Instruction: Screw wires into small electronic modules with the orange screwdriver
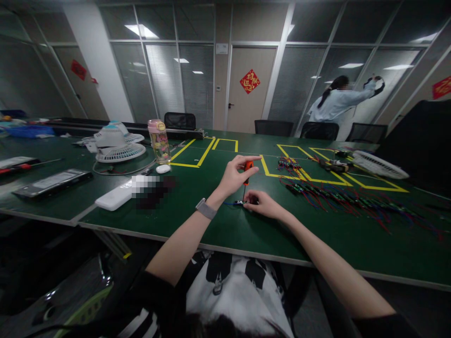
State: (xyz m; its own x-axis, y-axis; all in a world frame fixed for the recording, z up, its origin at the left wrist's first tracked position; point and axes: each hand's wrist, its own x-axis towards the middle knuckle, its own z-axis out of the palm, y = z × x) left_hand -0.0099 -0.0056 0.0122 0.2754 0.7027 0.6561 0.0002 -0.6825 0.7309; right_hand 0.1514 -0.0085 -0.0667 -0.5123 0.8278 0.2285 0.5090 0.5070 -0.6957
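Note:
My left hand (233, 176), with a watch on its wrist, is closed around the orange and black handle of a screwdriver (248, 165). The screwdriver stands nearly upright, and its thin shaft points down at a small circuit board (239, 203) on the green table (211, 225). Low on the tabletop, my right hand (265, 204) pinches the board's right side, its fingers covering part of it. Blue wire runs out from the board's left end. Whether the tip sits in a screw is too small to tell.
Several wired circuit boards (352, 202) lie in a row at the right. White fans (120, 143), a pink-lidded bottle (160, 141), a white box-like device (118, 193) and a hard drive (52, 183) lie left. A person (333, 101) stands behind chairs at the back right.

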